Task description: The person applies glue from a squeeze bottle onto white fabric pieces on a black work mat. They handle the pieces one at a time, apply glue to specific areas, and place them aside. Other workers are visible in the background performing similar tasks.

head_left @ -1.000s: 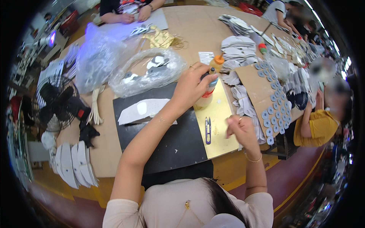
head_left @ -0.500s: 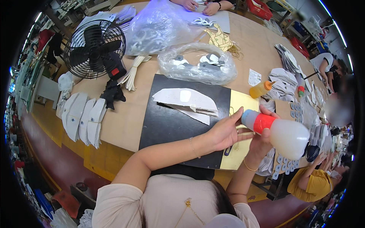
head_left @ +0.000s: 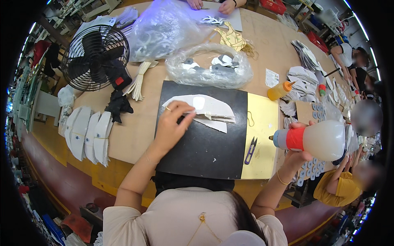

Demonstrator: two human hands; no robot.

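My right hand [head_left: 301,156] is wrapped round a squeeze bottle [head_left: 324,141] of cloudy white liquid, held sideways above the right side of the table. Red tape circles its neck, and its blue cap and dark nozzle tip point left. My left hand [head_left: 172,125] is over the left part of a small stack of white curved pieces [head_left: 219,108], fingers bent, with a gap between thumb and forefinger. A small white rounded patch [head_left: 199,103] lies on the top piece, close to those fingertips. The stack rests on a black mat [head_left: 193,153]; the hand hides part of it.
Purple thread snips [head_left: 250,151] lie on a yellow sheet [head_left: 266,123] beside the mat. Behind are an orange-yellow bottle [head_left: 280,91] and an open plastic bag [head_left: 209,80] of small pieces. A black fan [head_left: 95,57] and bundled white pieces [head_left: 84,135] are left. A co-worker's hands [head_left: 226,7] show opposite.
My left hand has left the bottle's cap end and moved left over the white pieces. The nozzle tip now shows. My right hand has carried the bottle slightly right, uncovering the snips.
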